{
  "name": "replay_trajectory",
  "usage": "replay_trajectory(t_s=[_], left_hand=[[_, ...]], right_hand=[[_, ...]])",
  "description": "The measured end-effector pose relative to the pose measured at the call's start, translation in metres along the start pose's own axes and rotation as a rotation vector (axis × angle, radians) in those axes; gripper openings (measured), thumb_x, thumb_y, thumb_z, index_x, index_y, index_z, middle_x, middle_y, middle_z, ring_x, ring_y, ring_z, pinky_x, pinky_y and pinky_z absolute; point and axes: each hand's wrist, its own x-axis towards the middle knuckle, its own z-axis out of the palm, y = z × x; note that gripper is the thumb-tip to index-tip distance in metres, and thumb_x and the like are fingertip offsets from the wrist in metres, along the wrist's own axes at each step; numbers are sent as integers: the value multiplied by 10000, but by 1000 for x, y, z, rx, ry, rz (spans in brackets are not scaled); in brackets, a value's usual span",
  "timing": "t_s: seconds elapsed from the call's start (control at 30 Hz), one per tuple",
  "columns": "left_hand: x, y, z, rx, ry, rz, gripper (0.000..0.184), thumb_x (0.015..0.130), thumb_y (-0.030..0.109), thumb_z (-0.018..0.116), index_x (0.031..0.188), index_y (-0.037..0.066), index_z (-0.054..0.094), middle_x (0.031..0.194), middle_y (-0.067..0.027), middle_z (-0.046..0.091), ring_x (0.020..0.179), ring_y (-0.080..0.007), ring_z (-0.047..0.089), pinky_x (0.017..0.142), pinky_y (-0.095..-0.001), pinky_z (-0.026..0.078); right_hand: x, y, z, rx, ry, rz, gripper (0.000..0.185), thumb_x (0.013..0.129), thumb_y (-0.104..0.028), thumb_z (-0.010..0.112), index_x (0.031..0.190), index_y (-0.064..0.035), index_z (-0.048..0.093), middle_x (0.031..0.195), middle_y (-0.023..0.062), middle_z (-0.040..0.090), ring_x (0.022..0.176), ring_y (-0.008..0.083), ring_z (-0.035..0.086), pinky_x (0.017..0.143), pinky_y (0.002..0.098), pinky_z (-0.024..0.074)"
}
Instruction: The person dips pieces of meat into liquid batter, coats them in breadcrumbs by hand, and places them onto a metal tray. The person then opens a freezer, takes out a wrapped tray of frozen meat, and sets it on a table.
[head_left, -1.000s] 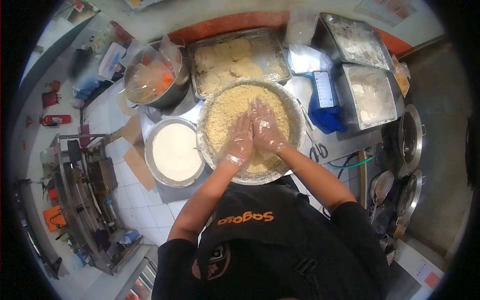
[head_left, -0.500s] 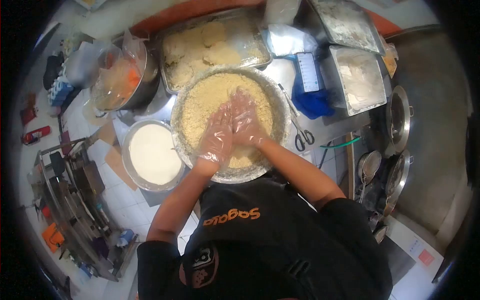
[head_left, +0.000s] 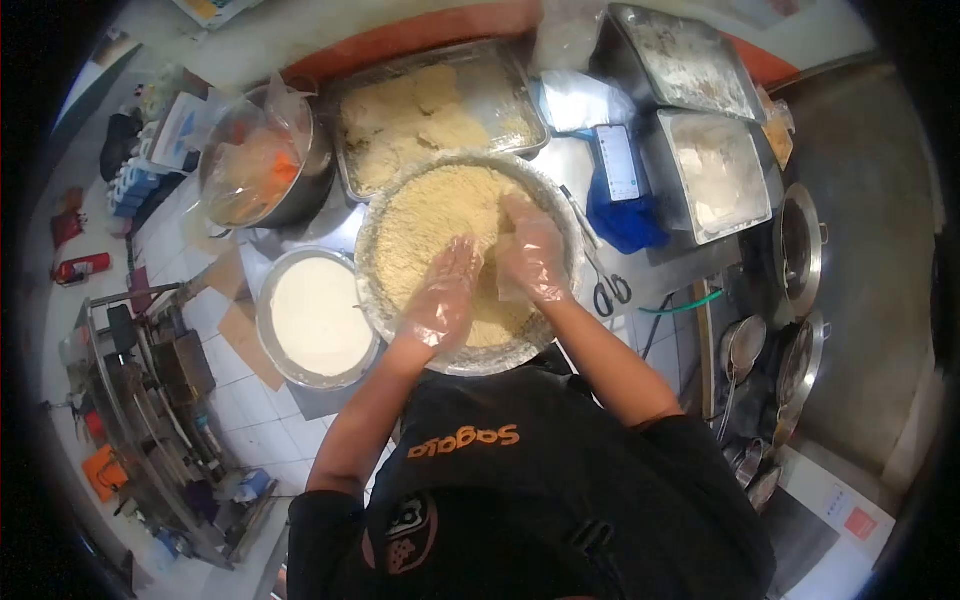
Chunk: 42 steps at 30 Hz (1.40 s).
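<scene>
A large round metal bowl (head_left: pixel 372 290) holds pale yellow crumbs (head_left: pixel 430 215). Both my hands wear clear plastic gloves and rest in the crumbs. My left hand (head_left: pixel 445 295), fingers stretched out, lies on the crumbs left of the bowl's middle. To its right, my right hand (head_left: pixel 532 252) is turned sideways with its fingers extended near the bowl's right side; its palm and part of the fingers are hard to see. Left of the bowl stands a smaller metal bowl of white powder (head_left: pixel 320 315). Behind is a metal tray (head_left: pixel 520 85) with more pale yellow material.
A pot (head_left: pixel 318 180) with plastic bags and orange contents stands back left. At the right are a phone (head_left: pixel 617 163) on blue cloth (head_left: pixel 625 222), scissors (head_left: pixel 610 290) and a metal container of pale powder (head_left: pixel 715 180). Sieves (head_left: pixel 745 345) hang farther right.
My hands, side by side and touching before, have moved apart, my right hand to the right and turned. Between them a darker hollow shows in the crumbs. The camera view has shifted.
</scene>
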Motion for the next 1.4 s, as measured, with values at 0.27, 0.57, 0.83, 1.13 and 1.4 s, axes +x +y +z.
replay_trajectory(t_s=[0.27,0.57,0.83,1.13,1.4], left_hand=[[-37,-12,-28,-32,208,-101,700,839,41,469,1529,29,350,1660,-172,196,1553,-312,128,1262,-451,120],[-60,-7,-35,-462,501,-26,946,739,-170,452,1604,60,144,1681,-131,116,1550,-234,135,1273,-387,111],[-69,-7,-24,-758,610,-25,949,714,-187,404,1597,42,144,1670,-145,150,1547,-255,142,1271,-373,137],[-81,-11,-21,-175,590,-90,748,779,-55,465,1516,-26,344,1618,-239,252,1521,-402,188,1252,-450,170],[-82,-9,-10,-505,579,-60,814,761,-77,441,1556,7,291,1658,-176,170,1546,-325,124,1272,-405,96]], right_hand=[[12,5,12,105,-209,408,503,769,-332,659,1119,29,670,998,257,712,918,362,702,892,424,542],[15,10,12,35,-374,209,462,731,-359,774,1046,-24,723,1026,195,727,922,350,703,828,428,557],[17,-73,-52,-223,-381,246,450,708,-376,720,1032,-65,741,1004,175,731,916,332,699,801,439,552],[7,-97,-92,-299,-8,-403,330,707,-320,722,954,-104,764,781,195,686,744,364,676,740,465,529],[29,-103,-109,-264,-161,-221,409,665,-235,773,1043,-78,766,852,195,718,739,313,707,717,380,565]])
